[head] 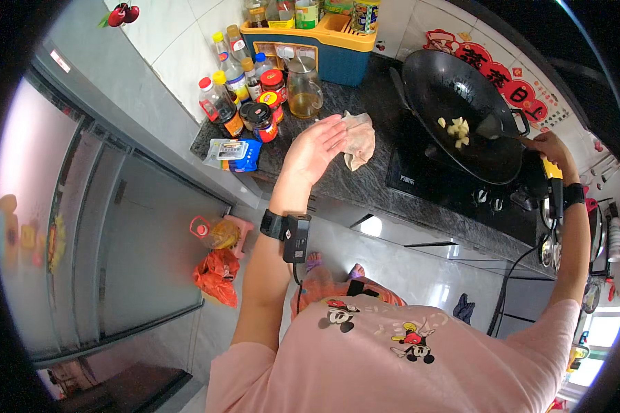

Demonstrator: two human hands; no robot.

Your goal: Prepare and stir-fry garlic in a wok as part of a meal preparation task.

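Note:
My left hand [320, 143] is raised over the counter edge, palm up and fingers apart, beside a crumpled beige cloth [359, 140]. Its fingertips overlap the cloth in view; whether they touch it I cannot tell. My right hand [551, 148] grips the handle of a spatula [490, 127], whose blade rests inside a large black wok [444, 77]. Several pale yellow chopped pieces [459, 129] lie in the wok near the blade. The wok sits on a black gas stove [418, 178] with two knobs showing at its front.
Sauce bottles [230, 67], jars [261, 121] and a glass pitcher [304, 98] with amber liquid crowd the counter on the left. Behind them stands a blue and yellow seasoning rack [336, 57]. An oil jug [219, 233] and red plastic bag [218, 276] are on the floor.

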